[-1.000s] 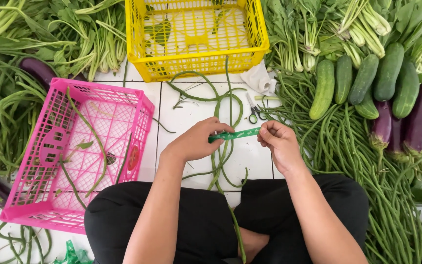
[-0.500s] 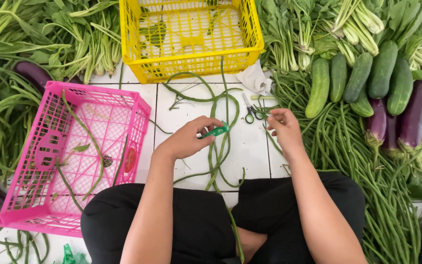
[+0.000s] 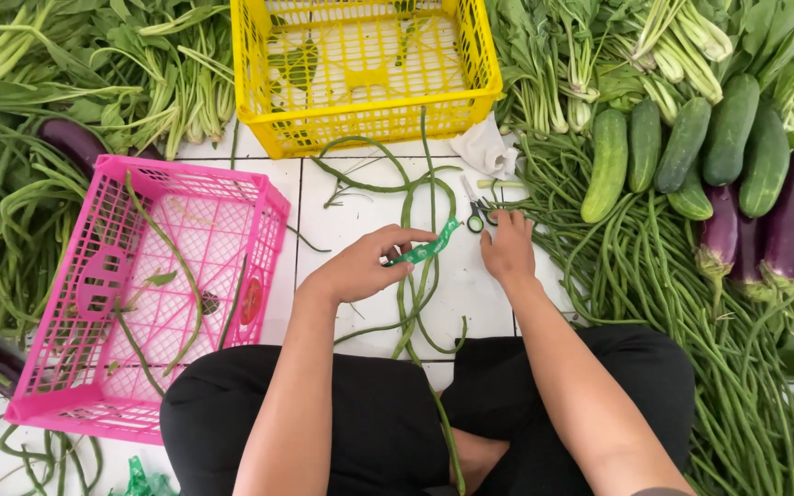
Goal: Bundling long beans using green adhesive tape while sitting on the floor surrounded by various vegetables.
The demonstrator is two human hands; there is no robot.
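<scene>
My left hand [image 3: 360,268] pinches one end of a short, flat green tape strip [image 3: 429,245] at the frame's centre, over the white floor tiles [image 3: 351,220] and the loose long beans [image 3: 415,276], while my right hand [image 3: 507,246] rests, fingers curled, on the small scissors [image 3: 477,213] just right of it. A second ago both hands held the strip taut and level between them; now the right has let go. The strip's long axis slants from lower left to upper right, free end toward the scissors.
</scene>
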